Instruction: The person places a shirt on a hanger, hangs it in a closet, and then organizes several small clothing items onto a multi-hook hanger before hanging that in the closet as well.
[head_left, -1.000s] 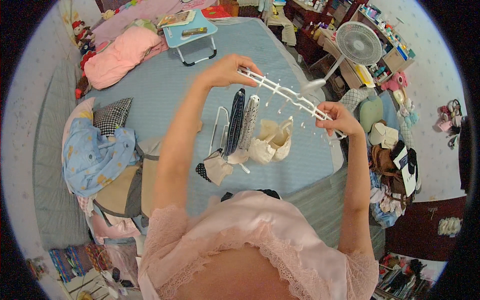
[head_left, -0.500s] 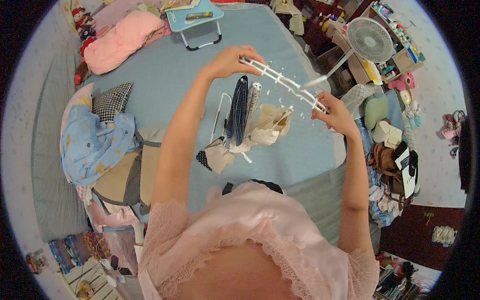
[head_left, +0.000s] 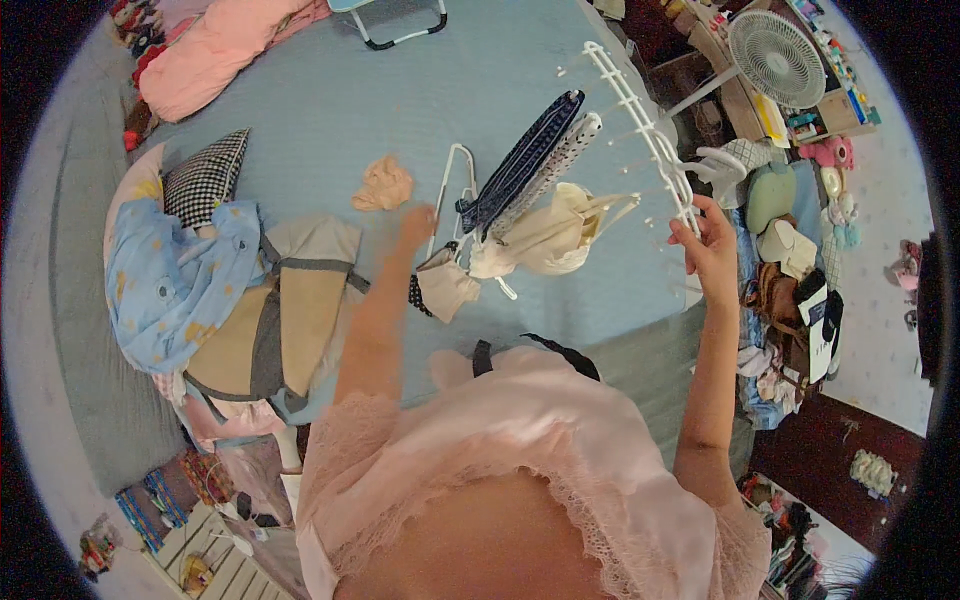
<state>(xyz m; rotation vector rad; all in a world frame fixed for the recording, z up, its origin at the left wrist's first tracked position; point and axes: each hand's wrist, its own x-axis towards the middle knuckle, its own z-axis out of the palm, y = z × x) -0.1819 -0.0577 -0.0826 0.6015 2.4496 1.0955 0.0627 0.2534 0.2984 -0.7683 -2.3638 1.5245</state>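
Observation:
My right hand (head_left: 706, 250) grips the near end of a long white clip hanger (head_left: 650, 132), which tilts up and away over the bed with small pegs along it. My left hand (head_left: 416, 232) is blurred. It is low over the bed, just below a crumpled peach cloth (head_left: 382, 184) and beside a white clothes hanger (head_left: 444, 200); its fingers do not show clearly. Between my hands lie a dark blue patterned folded garment (head_left: 525, 160), a pale spotted one (head_left: 558, 165), a cream bra (head_left: 550, 240) and a small beige garment (head_left: 448, 284) with a dotted edge.
The bed (head_left: 480, 90) carries a pink blanket (head_left: 215, 55), a checked pillow (head_left: 205, 178) and a light blue garment (head_left: 165, 285) at the left. A fan (head_left: 776, 60) stands at the far right, beyond piled bags (head_left: 790, 250). A folding table's leg (head_left: 405, 42) shows at the far edge.
My left hand has let go of the clip hanger and come down toward the bed. My right hand has moved right with the hanger, which has swung steeper. The peach cloth is now uncovered.

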